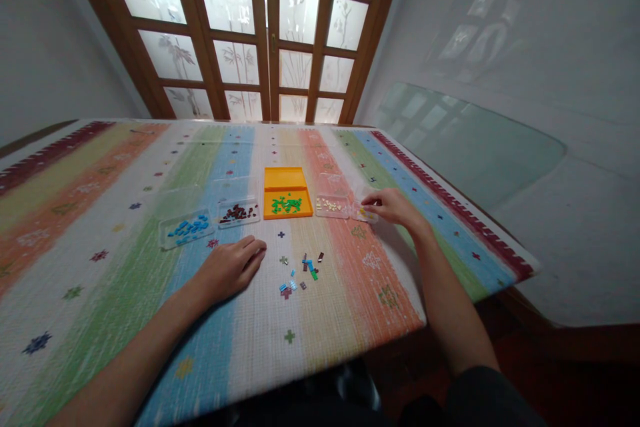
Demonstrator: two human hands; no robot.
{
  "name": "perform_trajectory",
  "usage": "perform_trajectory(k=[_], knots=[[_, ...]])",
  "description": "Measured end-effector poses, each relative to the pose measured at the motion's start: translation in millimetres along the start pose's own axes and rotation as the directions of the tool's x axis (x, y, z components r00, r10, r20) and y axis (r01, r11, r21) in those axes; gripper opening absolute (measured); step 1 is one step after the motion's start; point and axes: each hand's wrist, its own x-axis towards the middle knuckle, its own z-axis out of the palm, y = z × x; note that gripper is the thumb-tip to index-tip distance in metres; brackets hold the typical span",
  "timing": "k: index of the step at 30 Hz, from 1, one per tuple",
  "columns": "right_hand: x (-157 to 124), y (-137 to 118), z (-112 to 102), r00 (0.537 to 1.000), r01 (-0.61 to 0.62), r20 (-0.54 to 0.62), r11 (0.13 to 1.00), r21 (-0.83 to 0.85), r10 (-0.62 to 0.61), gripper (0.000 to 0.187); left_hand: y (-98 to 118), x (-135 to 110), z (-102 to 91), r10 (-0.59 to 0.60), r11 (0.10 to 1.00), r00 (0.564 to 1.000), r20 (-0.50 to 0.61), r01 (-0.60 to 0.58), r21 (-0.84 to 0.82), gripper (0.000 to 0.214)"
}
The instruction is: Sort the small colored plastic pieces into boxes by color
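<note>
My right hand [393, 206] reaches over a small clear box [369, 215] with yellow pieces in it. Its thumb and fingertips are pinched together there, and whatever is between them is too small to make out. My left hand [234, 265] lies on the striped tablecloth with loosely bent fingers, holding nothing that I can see. To the right of it are loose small bricks: a blue brick [307, 265], a green brick [314, 275], a brown brick [321, 257] and several others. Some of the blue, brown and green ones lie touching each other.
An open orange case [284, 178] holds green pieces [287, 204]. Clear boxes flank it, with blue pieces [189, 229], dark brown pieces [239, 213] and cream pieces [330, 205]. The tablecloth's [350, 320] near edge runs in front of me. A wall stands at the right.
</note>
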Motion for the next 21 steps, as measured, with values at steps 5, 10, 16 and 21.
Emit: perform_trajectory(k=[5,10,16,21], knots=[[0,-1,0,1.000,0.005,0.000,1.000,0.003,-0.005,0.020,0,0,-0.1,0.006,1.000,1.000,-0.007,-0.006,0.003,0.025],[-2,-2,-2,1.000,0.007,-0.017,0.999,0.035,-0.007,0.020,0,0,0.0,0.007,1.000,1.000,-0.009,-0.007,0.015,0.025],[-6,-12,-9,0.980,0.155,-0.154,0.972,0.179,-0.127,0.019,-1,-1,2.0,0.010,1.000,1.000,-0.016,-0.010,0.017,0.025],[-9,-43,-1,0.958,0.276,-0.029,0.897,0.344,-0.284,0.022,-2,-1,3.6,0.048,0.999,0.997,-0.065,-0.049,-0.004,0.022]])
